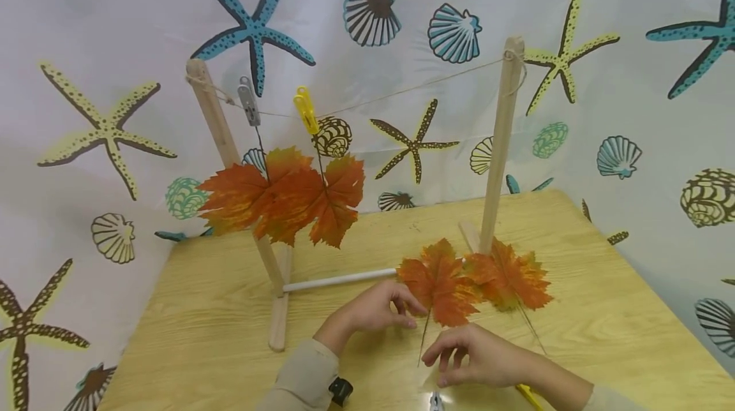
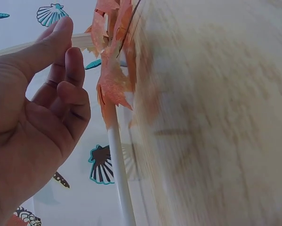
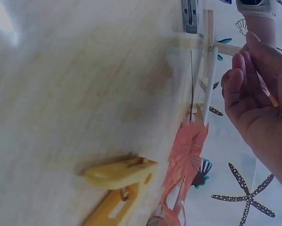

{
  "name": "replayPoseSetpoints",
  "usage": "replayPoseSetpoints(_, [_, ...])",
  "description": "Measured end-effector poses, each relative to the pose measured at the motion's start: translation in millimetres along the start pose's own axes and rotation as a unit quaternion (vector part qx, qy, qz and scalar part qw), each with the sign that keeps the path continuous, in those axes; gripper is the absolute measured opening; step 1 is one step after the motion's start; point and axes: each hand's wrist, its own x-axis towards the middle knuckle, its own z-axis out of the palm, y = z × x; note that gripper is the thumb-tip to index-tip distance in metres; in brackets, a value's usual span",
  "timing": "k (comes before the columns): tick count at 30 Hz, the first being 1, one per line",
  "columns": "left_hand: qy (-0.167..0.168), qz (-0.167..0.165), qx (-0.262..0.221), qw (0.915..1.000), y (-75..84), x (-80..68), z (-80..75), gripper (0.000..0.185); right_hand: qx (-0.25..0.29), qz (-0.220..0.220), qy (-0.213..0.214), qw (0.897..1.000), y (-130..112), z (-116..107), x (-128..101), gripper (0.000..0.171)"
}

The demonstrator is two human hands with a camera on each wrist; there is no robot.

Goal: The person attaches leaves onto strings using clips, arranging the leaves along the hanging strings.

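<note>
Two orange maple leaves lie on the wooden table (image 1: 603, 334) by the right post: a near leaf (image 1: 442, 286) and a far leaf (image 1: 511, 277). My left hand (image 1: 404, 312) hovers at the near leaf's left edge with loosely curved fingers and holds nothing; the left wrist view shows this hand (image 2: 60, 75) apart from the leaf (image 2: 112, 80). My right hand (image 1: 445, 360) hangs just right of the leaf's thin stem (image 1: 425, 334), fingers relaxed and empty. In the right wrist view my right hand (image 3: 244, 80) floats above the stem (image 3: 191, 80) and the leaf (image 3: 185, 155).
A small wooden drying rack (image 1: 499, 143) with a white base rod (image 1: 339, 280) carries a string (image 1: 402, 89). A grey clip (image 1: 249, 101) and a yellow clip (image 1: 306, 110) on the string hold two hanging leaves (image 1: 287, 197). A loose yellow clothespin (image 3: 119, 174) and a grey clip (image 3: 190, 16) lie near my right hand.
</note>
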Motion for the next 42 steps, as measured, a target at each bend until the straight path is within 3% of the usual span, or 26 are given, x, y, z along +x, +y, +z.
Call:
replayPoseSetpoints(3, [-0.006,-0.01,0.011,0.9999,-1.6,1.5,2.1,0.02,-0.006,-0.005,-0.014,1.0,2,5,-3,0.031])
replayPoseSetpoints(8, [-0.022,-0.011,0.035,0.9991,-3.4,9.9,5.3,0.019,-0.061,-0.031,-0.026,0.997,4,12,-9,0.025])
replayPoseSetpoints(17, [-0.033,-0.018,0.037,0.9986,-2.7,18.2,12.2,0.022,-0.098,-0.034,-0.04,0.994,10,20,-12,0.033])
replayPoseSetpoints(26, [-0.06,-0.026,0.053,0.9964,-8.3,21.0,21.7,0.028,-0.124,-0.098,-0.127,0.979,11,26,-9,0.027])
replayPoseSetpoints(31, [-0.048,-0.032,0.099,0.9934,-10.2,21.7,26.6,0.025,-0.165,-0.121,-0.132,0.97,13,30,-6,0.025])
replayPoseSetpoints(36, [-0.036,-0.047,0.159,0.9855,-3.9,21.0,30.4,0.022,-0.154,-0.096,-0.133,0.974,17,32,-6,0.024])
replayPoseSetpoints(42, [-0.047,-0.05,0.217,0.9737,6.7,25.1,30.0,0.021,-0.217,-0.084,-0.107,0.967,17,34,-7,0.025])
